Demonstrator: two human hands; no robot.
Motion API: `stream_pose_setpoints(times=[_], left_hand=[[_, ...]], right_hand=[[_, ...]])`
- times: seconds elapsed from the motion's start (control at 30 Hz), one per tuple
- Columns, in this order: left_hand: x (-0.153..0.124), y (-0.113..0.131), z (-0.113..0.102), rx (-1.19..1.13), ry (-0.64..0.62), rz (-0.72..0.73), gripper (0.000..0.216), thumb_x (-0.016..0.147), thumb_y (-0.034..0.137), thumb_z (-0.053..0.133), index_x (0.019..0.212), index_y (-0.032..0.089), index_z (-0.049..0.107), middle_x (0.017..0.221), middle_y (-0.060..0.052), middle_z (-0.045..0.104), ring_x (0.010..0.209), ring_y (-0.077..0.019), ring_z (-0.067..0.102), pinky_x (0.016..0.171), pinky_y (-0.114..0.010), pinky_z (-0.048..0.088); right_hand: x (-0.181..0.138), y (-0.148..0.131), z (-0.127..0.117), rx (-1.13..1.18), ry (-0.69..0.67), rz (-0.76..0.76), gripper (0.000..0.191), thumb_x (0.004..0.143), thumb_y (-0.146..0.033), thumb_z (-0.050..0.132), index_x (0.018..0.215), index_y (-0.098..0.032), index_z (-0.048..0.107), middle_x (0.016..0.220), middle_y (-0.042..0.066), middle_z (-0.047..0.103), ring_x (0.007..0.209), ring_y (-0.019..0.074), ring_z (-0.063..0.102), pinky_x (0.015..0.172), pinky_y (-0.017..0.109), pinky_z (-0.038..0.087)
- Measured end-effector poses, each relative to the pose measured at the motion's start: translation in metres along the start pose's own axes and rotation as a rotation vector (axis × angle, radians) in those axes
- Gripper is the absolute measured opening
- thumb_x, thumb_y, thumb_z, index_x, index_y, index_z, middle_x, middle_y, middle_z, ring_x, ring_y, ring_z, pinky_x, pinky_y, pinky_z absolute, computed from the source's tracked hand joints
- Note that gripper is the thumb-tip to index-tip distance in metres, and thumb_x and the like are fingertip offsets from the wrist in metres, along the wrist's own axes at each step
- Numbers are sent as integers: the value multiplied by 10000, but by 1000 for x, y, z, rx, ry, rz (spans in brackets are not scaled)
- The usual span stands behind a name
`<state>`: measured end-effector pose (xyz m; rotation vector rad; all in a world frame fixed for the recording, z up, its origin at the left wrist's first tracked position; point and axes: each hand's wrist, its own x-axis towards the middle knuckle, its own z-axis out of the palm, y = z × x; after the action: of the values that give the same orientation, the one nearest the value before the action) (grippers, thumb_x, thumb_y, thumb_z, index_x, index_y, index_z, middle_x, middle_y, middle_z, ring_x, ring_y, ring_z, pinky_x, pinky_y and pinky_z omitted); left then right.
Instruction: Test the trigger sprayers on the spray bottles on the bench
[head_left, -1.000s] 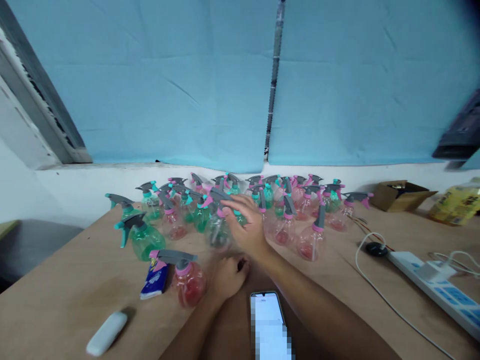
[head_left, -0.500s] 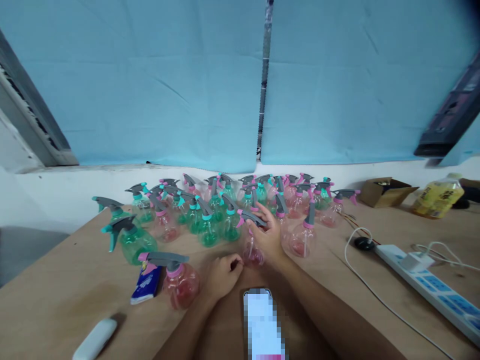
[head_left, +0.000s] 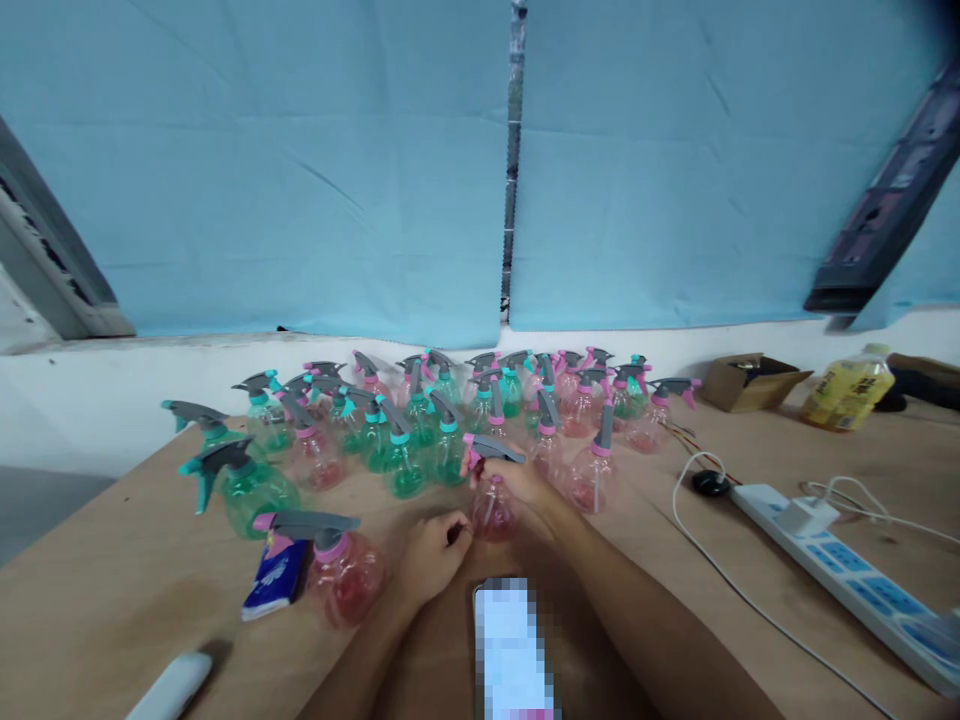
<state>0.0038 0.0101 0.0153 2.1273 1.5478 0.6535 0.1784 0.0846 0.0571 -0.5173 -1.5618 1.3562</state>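
Note:
My right hand [head_left: 525, 490] is wrapped round a small pink spray bottle [head_left: 491, 510] with a grey trigger head, standing on the wooden table [head_left: 112, 600]. My left hand [head_left: 431, 555] rests on the table just left of it, fingers curled in a loose fist with nothing visible inside. A pink spray bottle [head_left: 334, 560] lies close to my left hand. Behind stands a crowd of several green and pink spray bottles [head_left: 450, 420].
A phone [head_left: 514, 650] lies between my forearms. A blue packet [head_left: 274, 580] and a white object [head_left: 169, 685] lie at the left. A power strip [head_left: 847, 555] with cables, a cardboard box [head_left: 754, 380] and a yellow bottle [head_left: 847, 385] are at the right.
My right hand reached into the crowd of bottles, took a pink one and drew it back towards me, setting it down beside my left hand.

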Motion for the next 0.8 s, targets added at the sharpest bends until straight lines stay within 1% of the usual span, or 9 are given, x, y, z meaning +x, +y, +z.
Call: stream_pose_setpoints(times=[0.07,0.13,0.3,0.4,0.5,0.6,0.8], left_hand=[[0,0,0,-10,3,8,214,882,219,485,844,219,696,852,-3,746,777,-155,659,670,-227,383],[-1,-1,1,-13,8,18,216,884,217,482,841,218,694,858,-2,746,783,-154,657,673,-227,382],[0,-2,2,3,10,7,216,885,230,484,845,219,696,838,-3,742,766,-154,655,665,-229,378],[0,-1,1,-8,2,10,219,886,229,481,843,220,696,825,-3,740,757,-152,656,670,-229,381],[0,-1,1,-13,-3,7,215,883,225,483,843,221,694,837,-3,742,765,-152,655,672,-229,380],[-1,0,0,-10,-9,-4,213,879,219,483,848,219,694,841,-5,742,766,-153,652,668,-229,376],[-1,2,-1,-4,-7,-9,211,883,222,479,847,214,687,835,-11,738,768,-158,652,669,-232,374]], right_hand=[[0,2,1,-9,40,19,203,626,-161,486,694,-184,676,631,8,631,576,148,571,558,253,387],[-1,2,0,-25,44,24,187,625,-165,484,660,-183,667,596,5,609,579,150,558,571,257,390],[-3,-3,-4,-75,-17,35,214,638,-175,502,725,-192,697,622,-1,621,599,145,557,596,253,388],[-3,-6,-3,-70,-13,29,228,639,-178,498,741,-193,701,621,-4,619,607,147,566,591,250,378],[-3,-5,0,-35,5,15,216,633,-173,479,698,-186,684,606,-4,604,588,146,564,566,250,365],[-2,-3,1,-18,-5,7,199,628,-164,473,663,-181,668,584,-2,596,582,147,559,571,253,377],[-2,0,-2,-43,2,16,241,639,-165,500,749,-203,712,585,-14,619,576,146,550,581,249,395]])
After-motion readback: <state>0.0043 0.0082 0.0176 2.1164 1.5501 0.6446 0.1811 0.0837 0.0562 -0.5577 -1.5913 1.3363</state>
